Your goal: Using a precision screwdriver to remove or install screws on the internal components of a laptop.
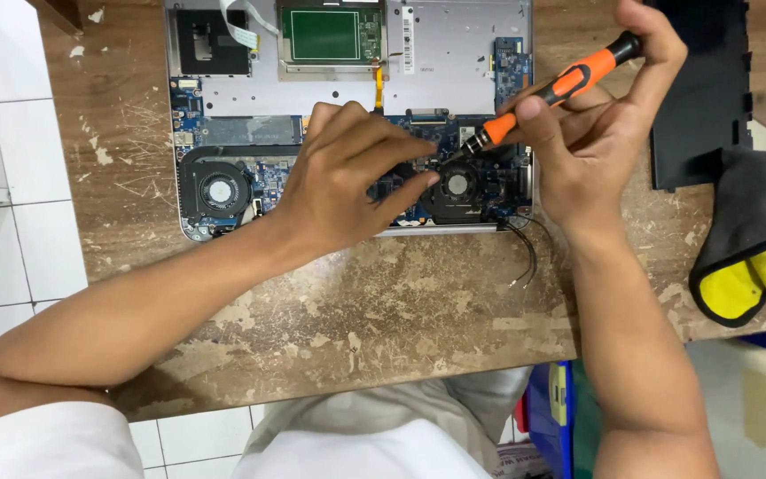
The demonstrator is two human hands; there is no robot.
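An opened laptop (pixel 454 53) lies bottom-up on a worn wooden table (pixel 383 302), its blue circuit board and two black fans exposed. My left hand (pixel 347 177) rests on the board's middle, fingers curled and touching it beside the right fan (pixel 458 186). My right hand (pixel 596 115) grips an orange and black screwdriver (pixel 560 84) tilted down to the left. Its tip meets the board just above the right fan. The left fan (pixel 216 189) is uncovered.
A black laptop cover panel (pixel 702 98) lies at the right of the table. A grey and yellow cloth (pixel 755 239) hangs over the right edge. Two thin black wires (pixel 525 253) trail from the laptop's front. White tiled floor shows at left.
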